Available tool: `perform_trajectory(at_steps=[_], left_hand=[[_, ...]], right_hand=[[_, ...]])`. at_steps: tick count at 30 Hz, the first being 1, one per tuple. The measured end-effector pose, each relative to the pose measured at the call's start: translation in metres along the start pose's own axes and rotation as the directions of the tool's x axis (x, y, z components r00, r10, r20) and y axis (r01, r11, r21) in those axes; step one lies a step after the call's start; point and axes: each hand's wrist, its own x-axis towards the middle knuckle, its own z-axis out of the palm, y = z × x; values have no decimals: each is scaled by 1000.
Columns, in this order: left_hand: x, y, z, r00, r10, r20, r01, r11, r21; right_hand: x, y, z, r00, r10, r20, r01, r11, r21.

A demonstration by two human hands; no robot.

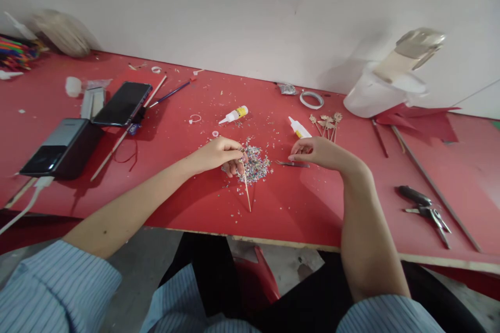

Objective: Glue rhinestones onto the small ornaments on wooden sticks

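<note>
My left hand point(228, 156) pinches a thin wooden stick point(247, 190) above a pile of small shiny flakes point(255, 164). The stick points down toward the table's front edge. To the right, my right hand point(304, 151) hovers by a pair of metal tweezers point(292, 164), its fingers curled; whether it holds something small is hidden. Just behind it lies a white glue bottle point(299, 128). Another glue bottle point(234, 114) with a yellow label is behind the pile. Several sticks with flake-covered heads point(327, 123) lie beyond my right hand.
On the red table point(187, 203), a phone point(124, 103) and a power bank point(58, 148) are at the left. A tape roll point(311, 99) and a white container point(369, 93) stand near the wall. Keys point(432, 214) and a long rod point(437, 190) lie right.
</note>
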Motion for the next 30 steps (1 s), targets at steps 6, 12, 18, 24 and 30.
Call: perform_trajectory(at_steps=[6,12,18,24,30], left_hand=[[0,-1,0,1000,-4,-9,3,999,-42],[0,-2,0,999,-23,-33,20,995,-94],[2,-4,-1,1000,-7,-25,6,998,-63],[2,-3,-1,1000,1,-17,-2,999,-46],[1,-3,0,1000,13,-17,-14,999,-30]], right_hand=[[2,5,1,1000,11,15,-11,1000,-25],[0,3,0,1000,16,9,-16,1000,-19],[-1,1,0,999,32,5,-32,999,-13],[-2,0,0,999,33,7,-33,999,5],[-2,-1,0,1000,23,5,-23,1000,-2]])
